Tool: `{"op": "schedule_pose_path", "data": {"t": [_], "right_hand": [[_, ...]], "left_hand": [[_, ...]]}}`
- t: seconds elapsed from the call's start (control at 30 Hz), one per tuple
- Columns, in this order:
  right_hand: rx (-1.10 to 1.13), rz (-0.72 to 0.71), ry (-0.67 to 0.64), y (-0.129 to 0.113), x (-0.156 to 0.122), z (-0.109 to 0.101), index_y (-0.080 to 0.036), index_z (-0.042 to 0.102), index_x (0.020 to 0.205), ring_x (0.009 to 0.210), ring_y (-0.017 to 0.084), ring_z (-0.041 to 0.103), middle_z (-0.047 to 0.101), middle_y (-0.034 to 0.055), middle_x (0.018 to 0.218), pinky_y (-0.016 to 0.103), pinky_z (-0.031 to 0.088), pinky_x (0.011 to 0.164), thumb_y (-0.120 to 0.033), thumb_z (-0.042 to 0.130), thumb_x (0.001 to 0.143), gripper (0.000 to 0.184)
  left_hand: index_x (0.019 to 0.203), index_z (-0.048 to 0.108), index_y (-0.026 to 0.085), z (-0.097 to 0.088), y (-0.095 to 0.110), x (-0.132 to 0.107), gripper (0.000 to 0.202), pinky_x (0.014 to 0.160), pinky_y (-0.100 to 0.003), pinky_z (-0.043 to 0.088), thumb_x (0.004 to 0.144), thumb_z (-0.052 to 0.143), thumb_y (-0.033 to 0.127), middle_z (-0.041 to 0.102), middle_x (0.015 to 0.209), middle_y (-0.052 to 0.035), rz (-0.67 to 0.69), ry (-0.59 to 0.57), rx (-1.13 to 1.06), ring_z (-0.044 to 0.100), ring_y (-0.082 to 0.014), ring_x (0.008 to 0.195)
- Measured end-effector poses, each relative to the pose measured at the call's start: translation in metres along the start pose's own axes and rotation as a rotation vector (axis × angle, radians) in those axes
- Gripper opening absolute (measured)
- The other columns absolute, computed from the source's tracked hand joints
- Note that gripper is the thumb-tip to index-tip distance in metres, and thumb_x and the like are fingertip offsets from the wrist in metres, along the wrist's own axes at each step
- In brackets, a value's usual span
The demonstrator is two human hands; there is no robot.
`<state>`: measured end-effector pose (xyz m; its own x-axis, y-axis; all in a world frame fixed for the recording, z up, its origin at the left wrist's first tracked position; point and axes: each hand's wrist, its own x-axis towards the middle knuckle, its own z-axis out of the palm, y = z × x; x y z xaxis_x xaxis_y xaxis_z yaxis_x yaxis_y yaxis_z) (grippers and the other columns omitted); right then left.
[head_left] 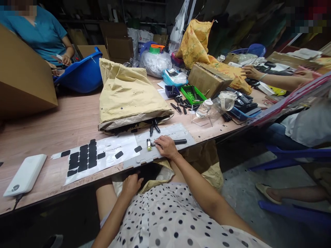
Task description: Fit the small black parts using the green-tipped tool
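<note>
On the grey board [178, 130] at the table's front edge, my right hand [167, 146] is closed around a small hammer [180, 141]. Its black handle points right; the silver head with a yellowish face lies to the left. My left hand [131, 186] is down at my lap by the open mouth of a tan sack [164, 174], fingers curled; what they hold, if anything, is hidden. Black pen-like parts [155, 126] lie just beyond the board. Left of it, black rounded patches [83, 158] sit in rows on a white sheet [106, 162].
A large tan sack [126, 93] with black parts at its mouth lies ahead. To the right stand a green tray [192, 94], a clear bottle [203, 108] and a carton [209, 79]. A white power bank [26, 175] is at left. Co-workers sit at both sides.
</note>
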<state>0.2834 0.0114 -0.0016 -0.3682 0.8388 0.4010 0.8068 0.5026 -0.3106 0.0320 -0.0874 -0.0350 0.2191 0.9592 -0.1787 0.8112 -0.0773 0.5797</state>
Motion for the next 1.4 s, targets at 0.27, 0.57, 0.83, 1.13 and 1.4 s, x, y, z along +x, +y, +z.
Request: {"op": "schedule_pose_path", "data": {"t": [0.27,0.57,0.83,1.13,1.4], "right_hand": [[-0.009,-0.031,0.008,-0.006,-0.001,-0.004,-0.022,0.074,0.103,0.089,0.023,0.054,0.065,0.0070,0.092,0.034,0.043,0.081,-0.021,0.061,0.089,0.019],[-0.020,-0.036,-0.007,-0.009,0.001,-0.005,-0.023,0.074,0.100,0.088,0.023,0.054,0.065,0.0064,0.091,0.034,0.044,0.079,-0.021,0.063,0.087,0.017],[0.004,-0.028,-0.012,-0.009,0.001,-0.005,-0.024,0.074,0.101,0.090,0.023,0.054,0.065,0.0067,0.093,0.035,0.045,0.082,-0.021,0.063,0.089,0.017],[0.028,-0.044,-0.011,0.000,-0.002,-0.002,-0.024,0.075,0.102,0.088,0.022,0.055,0.067,0.0059,0.091,0.034,0.045,0.080,-0.020,0.061,0.092,0.018],[0.087,-0.096,0.005,-0.007,0.001,-0.010,-0.026,0.074,0.112,0.089,0.021,0.059,0.067,0.0062,0.093,0.033,0.050,0.082,-0.020,0.055,0.097,0.025]], "left_hand": [[0.081,0.073,0.023,-0.068,0.070,0.045,0.032,0.060,-0.028,0.047,0.085,0.059,0.050,0.067,0.062,0.0014,0.063,-0.033,-0.247,0.064,-0.0184,0.062],[0.088,0.071,0.023,-0.059,0.112,0.172,0.027,0.079,-0.036,0.051,0.077,0.073,0.048,0.075,0.101,-0.0100,-0.142,0.264,0.048,0.069,-0.0299,0.098],[0.087,0.072,0.026,-0.075,0.073,0.160,0.011,0.082,-0.036,0.048,0.079,0.071,0.034,0.076,0.095,-0.0035,0.068,0.248,0.013,0.065,-0.0256,0.092],[0.090,0.077,0.028,-0.082,0.007,0.099,0.013,0.085,-0.038,0.046,0.080,0.071,0.034,0.074,0.089,-0.0033,0.150,0.260,-0.030,0.060,-0.0259,0.092],[0.093,0.081,0.031,-0.074,0.008,0.100,0.016,0.087,-0.039,0.046,0.081,0.072,0.038,0.075,0.090,-0.0026,0.163,0.230,-0.037,0.060,-0.0252,0.092]]}}
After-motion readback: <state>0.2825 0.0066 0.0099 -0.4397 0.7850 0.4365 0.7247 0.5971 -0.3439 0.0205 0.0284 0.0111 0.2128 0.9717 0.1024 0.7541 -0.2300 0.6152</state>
